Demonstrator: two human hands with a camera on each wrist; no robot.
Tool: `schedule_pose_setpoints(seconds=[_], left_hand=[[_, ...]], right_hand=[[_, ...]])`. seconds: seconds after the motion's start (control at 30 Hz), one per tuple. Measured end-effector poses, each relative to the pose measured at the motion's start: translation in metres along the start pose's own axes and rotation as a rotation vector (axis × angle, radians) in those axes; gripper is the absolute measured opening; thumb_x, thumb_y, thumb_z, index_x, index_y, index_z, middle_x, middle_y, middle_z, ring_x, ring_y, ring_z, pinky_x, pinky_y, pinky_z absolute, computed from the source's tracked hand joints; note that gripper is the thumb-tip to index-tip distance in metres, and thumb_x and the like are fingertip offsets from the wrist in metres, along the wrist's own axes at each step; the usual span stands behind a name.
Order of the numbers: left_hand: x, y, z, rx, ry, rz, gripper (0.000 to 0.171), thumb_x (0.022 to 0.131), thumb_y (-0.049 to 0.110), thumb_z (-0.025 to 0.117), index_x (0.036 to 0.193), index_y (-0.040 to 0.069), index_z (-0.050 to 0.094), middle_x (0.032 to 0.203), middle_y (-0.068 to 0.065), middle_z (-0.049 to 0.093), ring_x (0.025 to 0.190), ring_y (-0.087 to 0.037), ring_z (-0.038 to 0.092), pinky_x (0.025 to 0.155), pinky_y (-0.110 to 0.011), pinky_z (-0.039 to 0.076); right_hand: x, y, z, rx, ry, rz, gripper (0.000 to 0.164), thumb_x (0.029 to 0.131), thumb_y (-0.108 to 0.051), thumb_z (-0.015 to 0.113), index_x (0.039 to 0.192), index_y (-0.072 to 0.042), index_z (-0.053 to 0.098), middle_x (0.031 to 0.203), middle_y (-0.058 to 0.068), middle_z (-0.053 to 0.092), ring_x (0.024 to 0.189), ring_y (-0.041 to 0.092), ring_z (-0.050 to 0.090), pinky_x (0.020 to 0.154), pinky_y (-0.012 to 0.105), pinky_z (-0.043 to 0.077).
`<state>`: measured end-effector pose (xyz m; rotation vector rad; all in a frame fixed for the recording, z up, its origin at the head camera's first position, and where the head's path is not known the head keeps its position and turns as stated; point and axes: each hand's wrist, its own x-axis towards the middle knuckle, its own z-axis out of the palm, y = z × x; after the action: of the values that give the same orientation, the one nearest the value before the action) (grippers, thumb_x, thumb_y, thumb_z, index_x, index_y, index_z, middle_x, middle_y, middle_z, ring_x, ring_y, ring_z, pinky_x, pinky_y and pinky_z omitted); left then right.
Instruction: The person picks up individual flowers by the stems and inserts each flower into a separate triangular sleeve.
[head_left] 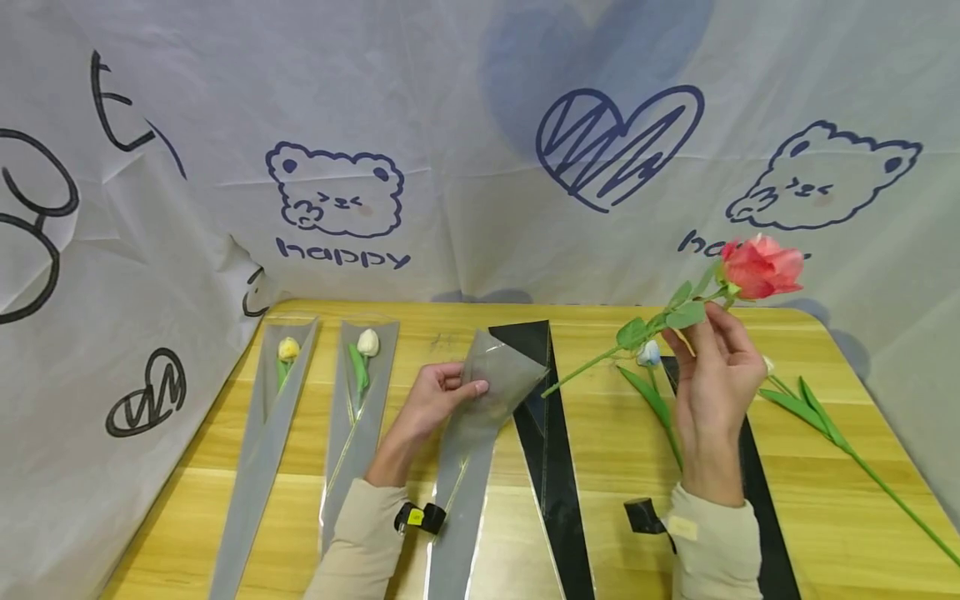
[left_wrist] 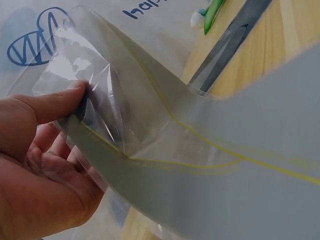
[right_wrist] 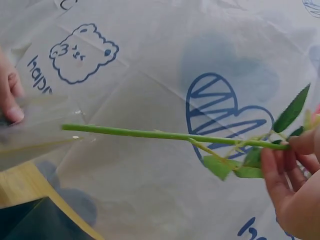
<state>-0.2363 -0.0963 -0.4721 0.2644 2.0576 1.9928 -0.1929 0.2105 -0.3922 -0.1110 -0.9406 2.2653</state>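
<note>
My left hand point(head_left: 429, 408) pinches the upper end of a grey flower sleeve point(head_left: 465, 450) between thumb and fingers. In the left wrist view the sleeve's clear front point(left_wrist: 145, 120) bulges apart from its grey back, with a thin gold line along the edge. To the right, my right hand point(head_left: 712, 392) pinches the stem of a pink rose point(head_left: 763, 268) just below the bloom. The rose is tilted, bloom up and right. Its cut stem end point(right_wrist: 75, 128) points at the sleeve's mouth and overlaps its edge in the right wrist view.
Grey sleeves with a yellow tulip point(head_left: 288, 348) and a white tulip point(head_left: 367, 342) lie at left. One black sleeve point(head_left: 551, 467) is mid-table, another point(head_left: 767, 517) under the right arm. A blue tulip point(head_left: 648, 353) and a long-stemmed flower point(head_left: 847, 446) lie right. A printed cloth point(head_left: 465, 167) hangs behind.
</note>
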Motion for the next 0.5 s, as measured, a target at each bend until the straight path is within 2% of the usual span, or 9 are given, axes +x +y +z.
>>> schedule_pose_setpoints(seconds=[0.17, 0.3, 0.4, 0.5], left_hand=[[-0.002, 0.002, 0.004, 0.103, 0.000, 0.053, 0.020, 0.092, -0.002, 0.075, 0.108, -0.012, 0.071, 0.095, -0.019, 0.076, 0.078, -0.013, 0.069, 0.068, -0.024, 0.054], [-0.003, 0.004, 0.007, 0.218, -0.016, 0.129, 0.016, 0.090, -0.001, 0.077, 0.102, -0.010, 0.072, 0.090, -0.016, 0.075, 0.076, -0.013, 0.069, 0.066, -0.023, 0.054], [-0.004, 0.006, 0.011, 0.306, -0.018, 0.185, 0.012, 0.089, 0.001, 0.078, 0.095, -0.008, 0.073, 0.080, -0.010, 0.071, 0.069, -0.010, 0.062, 0.061, -0.020, 0.050], [-0.004, 0.007, 0.014, 0.350, -0.010, 0.210, 0.009, 0.089, 0.001, 0.079, 0.092, -0.005, 0.073, 0.076, -0.007, 0.068, 0.066, -0.010, 0.057, 0.058, -0.020, 0.046]], right_hand=[[-0.002, -0.003, 0.005, 0.095, 0.008, -0.101, 0.042, 0.082, 0.002, 0.083, 0.111, 0.022, 0.060, 0.108, 0.029, 0.068, 0.083, 0.029, 0.073, 0.070, 0.034, 0.061], [-0.003, -0.004, 0.007, 0.111, -0.017, -0.123, 0.043, 0.083, 0.004, 0.082, 0.113, 0.024, 0.059, 0.106, 0.029, 0.067, 0.084, 0.031, 0.072, 0.071, 0.035, 0.061], [-0.006, -0.001, 0.007, 0.084, -0.051, -0.122, 0.040, 0.085, 0.004, 0.080, 0.113, 0.023, 0.059, 0.101, 0.026, 0.066, 0.085, 0.030, 0.071, 0.072, 0.036, 0.061], [-0.011, 0.006, 0.007, 0.009, -0.097, -0.131, 0.033, 0.088, 0.004, 0.078, 0.111, 0.021, 0.061, 0.095, 0.020, 0.065, 0.083, 0.027, 0.069, 0.073, 0.035, 0.061]])
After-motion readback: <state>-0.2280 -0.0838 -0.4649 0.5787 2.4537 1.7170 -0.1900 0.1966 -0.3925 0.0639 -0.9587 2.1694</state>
